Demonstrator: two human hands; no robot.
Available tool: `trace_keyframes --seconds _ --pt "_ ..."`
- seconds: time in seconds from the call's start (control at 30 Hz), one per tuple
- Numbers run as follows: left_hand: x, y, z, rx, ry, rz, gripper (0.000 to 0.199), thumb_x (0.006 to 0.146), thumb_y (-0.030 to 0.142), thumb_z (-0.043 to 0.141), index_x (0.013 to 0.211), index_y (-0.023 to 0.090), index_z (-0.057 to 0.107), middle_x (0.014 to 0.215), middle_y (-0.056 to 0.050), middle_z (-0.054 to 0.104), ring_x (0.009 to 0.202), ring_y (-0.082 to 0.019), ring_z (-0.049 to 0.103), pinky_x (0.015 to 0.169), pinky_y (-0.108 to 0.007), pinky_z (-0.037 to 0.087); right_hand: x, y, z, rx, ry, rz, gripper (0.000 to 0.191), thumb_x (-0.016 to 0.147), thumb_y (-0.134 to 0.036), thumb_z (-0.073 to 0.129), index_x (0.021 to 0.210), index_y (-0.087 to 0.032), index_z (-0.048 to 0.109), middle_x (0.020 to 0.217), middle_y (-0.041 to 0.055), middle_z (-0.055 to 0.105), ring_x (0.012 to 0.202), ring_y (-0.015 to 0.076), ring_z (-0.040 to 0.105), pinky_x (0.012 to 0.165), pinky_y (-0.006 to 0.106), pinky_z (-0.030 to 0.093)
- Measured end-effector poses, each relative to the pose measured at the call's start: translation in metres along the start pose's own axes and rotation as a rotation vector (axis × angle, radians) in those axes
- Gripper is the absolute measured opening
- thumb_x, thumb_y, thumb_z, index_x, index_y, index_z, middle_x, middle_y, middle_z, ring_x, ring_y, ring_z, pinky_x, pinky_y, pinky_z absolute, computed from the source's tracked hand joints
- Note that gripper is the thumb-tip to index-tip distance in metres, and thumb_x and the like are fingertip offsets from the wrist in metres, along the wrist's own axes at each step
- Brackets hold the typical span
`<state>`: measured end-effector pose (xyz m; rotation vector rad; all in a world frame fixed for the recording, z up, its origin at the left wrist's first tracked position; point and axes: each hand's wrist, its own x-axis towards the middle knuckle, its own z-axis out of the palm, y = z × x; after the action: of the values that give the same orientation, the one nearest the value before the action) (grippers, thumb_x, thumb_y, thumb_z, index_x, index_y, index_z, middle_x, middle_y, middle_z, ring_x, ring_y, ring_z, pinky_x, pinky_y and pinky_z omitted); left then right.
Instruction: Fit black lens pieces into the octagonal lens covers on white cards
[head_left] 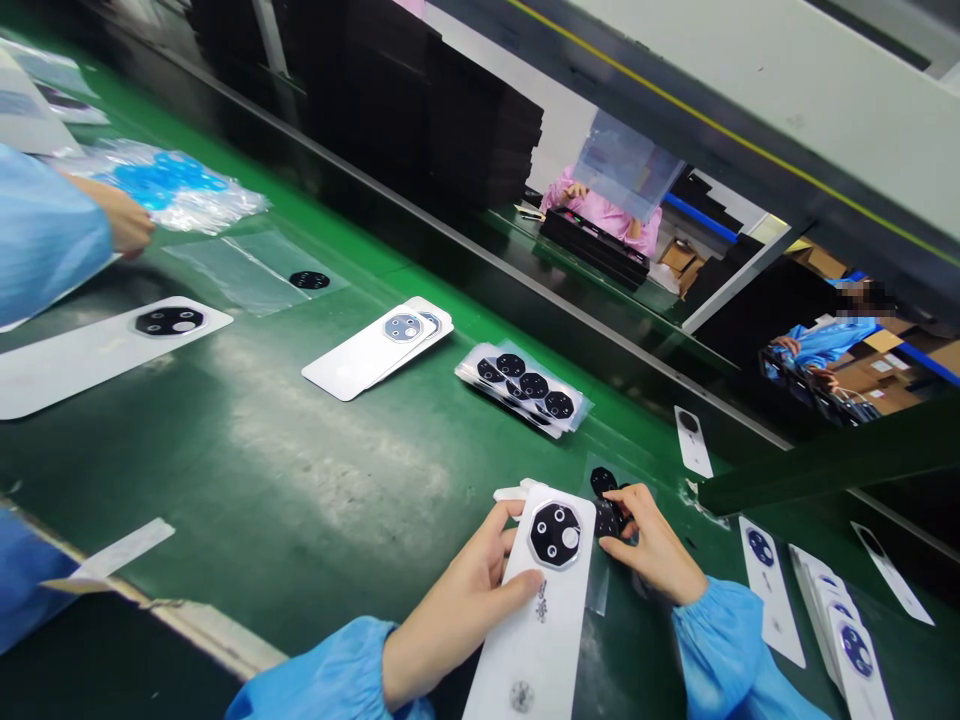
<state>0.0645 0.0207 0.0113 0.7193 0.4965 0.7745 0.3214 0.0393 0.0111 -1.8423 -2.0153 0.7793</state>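
My left hand (469, 590) is closed around a white phone back panel (551, 640), its thumb flat on the face. A black camera lens plate (555, 535) with ringed holes sits at the panel's upper end. Beside its right edge, my right hand (652, 545) has thumb and forefinger bent about a black disc (607, 518), a plate of similar shape. Another black disc (603, 482) lies just above on a clear film sheet (598, 590). The curled fingers partly hide what lies beneath them. Something white shows behind the panel's top left corner.
A stack of film sheets with black discs (525, 390) lies ahead, left of it some white panels (367, 355). More panels (847, 630) lie at right near a green beam (802, 460). A co-worker's hand (120, 215) is at far left by blue-and-clear plastic (169, 180).
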Motion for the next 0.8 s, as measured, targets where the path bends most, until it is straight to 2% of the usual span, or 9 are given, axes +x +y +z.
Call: trace_keyframes --seconds 0.27,0.5,0.7,0.8 --pt "0.001 0.000 -0.001 0.001 0.012 -0.023 0.049 0.078 0.029 0.070 0.115 0.023 0.038 0.102 -0.006 0.066 0.078 -0.019 0.067 0.067 -0.030 0.052 0.000 0.001 -0.001 0.048 0.008 0.009 0.038 0.076 -0.031 0.061 0.112 -0.020 0.054 0.097 0.0044 0.045 0.087 0.0186 0.053 0.070 0.032 0.054" --pt "-0.003 0.006 0.004 0.007 0.037 -0.026 0.056 0.076 0.033 0.071 0.117 0.023 0.035 0.102 -0.006 0.065 0.077 -0.017 0.065 0.068 -0.029 0.050 -0.001 0.004 0.002 0.063 0.032 0.003 0.041 0.075 -0.027 0.059 0.115 -0.021 0.054 0.103 0.0050 0.046 0.092 0.0192 0.054 0.070 0.032 0.054" --pt "-0.003 0.010 0.006 0.009 0.038 -0.019 0.054 0.075 0.035 0.072 0.115 0.023 0.037 0.100 -0.005 0.065 0.075 -0.016 0.064 0.067 -0.028 0.050 -0.001 0.004 0.003 0.058 0.053 0.009 0.040 0.075 -0.026 0.060 0.114 -0.020 0.055 0.102 0.0039 0.047 0.079 0.0155 0.055 0.069 0.032 0.054" --pt "-0.002 0.009 0.006 0.015 0.058 -0.030 0.053 0.076 0.034 0.072 0.114 0.023 0.036 0.100 -0.005 0.065 0.075 -0.016 0.064 0.067 -0.029 0.050 -0.001 0.004 0.003 0.062 0.058 0.011 0.040 0.075 -0.028 0.061 0.114 -0.021 0.056 0.099 0.0033 0.047 0.079 0.0157 0.055 0.069 0.032 0.054"
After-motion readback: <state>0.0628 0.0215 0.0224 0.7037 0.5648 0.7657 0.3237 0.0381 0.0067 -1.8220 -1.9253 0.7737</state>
